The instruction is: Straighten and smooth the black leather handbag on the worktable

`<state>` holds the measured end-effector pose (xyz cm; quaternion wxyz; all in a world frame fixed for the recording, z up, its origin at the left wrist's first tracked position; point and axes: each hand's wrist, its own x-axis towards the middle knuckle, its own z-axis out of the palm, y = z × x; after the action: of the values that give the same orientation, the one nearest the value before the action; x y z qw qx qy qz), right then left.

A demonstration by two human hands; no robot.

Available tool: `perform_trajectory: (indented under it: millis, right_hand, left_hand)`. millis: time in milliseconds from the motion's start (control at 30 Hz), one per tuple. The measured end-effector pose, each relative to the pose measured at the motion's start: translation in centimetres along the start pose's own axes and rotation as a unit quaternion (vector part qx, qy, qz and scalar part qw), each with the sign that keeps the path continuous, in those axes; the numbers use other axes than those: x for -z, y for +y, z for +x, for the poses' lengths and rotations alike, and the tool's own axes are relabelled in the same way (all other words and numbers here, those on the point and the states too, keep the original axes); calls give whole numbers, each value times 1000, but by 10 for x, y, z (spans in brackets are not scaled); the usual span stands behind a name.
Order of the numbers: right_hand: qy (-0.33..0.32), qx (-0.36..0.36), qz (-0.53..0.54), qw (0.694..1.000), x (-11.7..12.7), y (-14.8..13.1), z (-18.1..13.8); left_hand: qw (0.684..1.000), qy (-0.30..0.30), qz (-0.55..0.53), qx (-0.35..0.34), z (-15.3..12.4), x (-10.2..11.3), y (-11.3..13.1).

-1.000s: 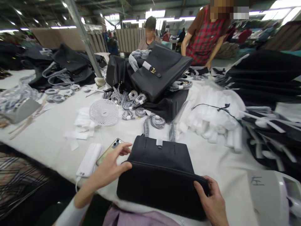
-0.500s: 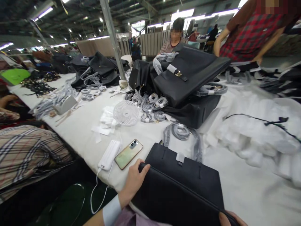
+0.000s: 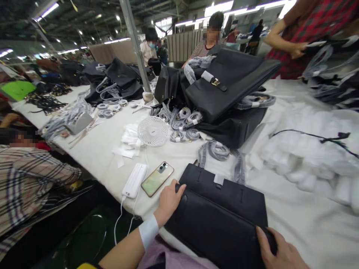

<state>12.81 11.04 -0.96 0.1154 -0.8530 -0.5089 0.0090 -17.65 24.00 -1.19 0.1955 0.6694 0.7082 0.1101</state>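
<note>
We see our right hand [image 3: 280,252] cut off by the bottom edge, and the white heap [image 3: 308,157] blurs, perhaps padding.

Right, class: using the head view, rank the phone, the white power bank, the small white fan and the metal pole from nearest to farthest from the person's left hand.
1. Phone, just left of the left hand.
2. White power bank, beside the phone, further left.
3. Small white fan, up the table, behind both.
4. Metal pole, farthest, at the table's back by the piled bags.
</note>
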Motion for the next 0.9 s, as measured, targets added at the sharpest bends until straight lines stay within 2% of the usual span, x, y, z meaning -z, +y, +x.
perform_trajectory:
  millis: [67,133,233,367,433,500,567,633,767,900]
  right_hand:
    - [68,101,-37,992,11,-14,5]
    - [102,183,-20,978,14,-31,11]
    - [53,233,-30,970,3,-52,15]
    - [-36,206,-73,975,-19,-62,11]
    - [-57,195,-70,977,-21,-61,9]
    - [-74,190,-58,977,-19,-59,8]
    - [-93,184,-45,978,-15,-58,7]
    - [-109,175,-35,978,-12,-56,7]
    - [-125,170,-24,977,-12,-53,6]
    - [-126,167,-13,978,-17,-50,6]
  left_hand:
    - [1000,-4,14,-8,-1,0,0]
    - [999,-8,26,-17,-2,-1,0]
    - [998,-15,47,-37,-1,3,0]
    - [992,-8,87,-89,-5,21,12]
    - [978,21,122,-168,-11,27,27]
    - [948,37,142,-281,-20,26,46]
    - [915,17,140,-377,-29,16,64]
    - [893,-21,135,-428,-37,-1,79]
    - [870,-87,118,-471,-41,-35,87]
    - [864,-123,106,-477,-36,-50,78]
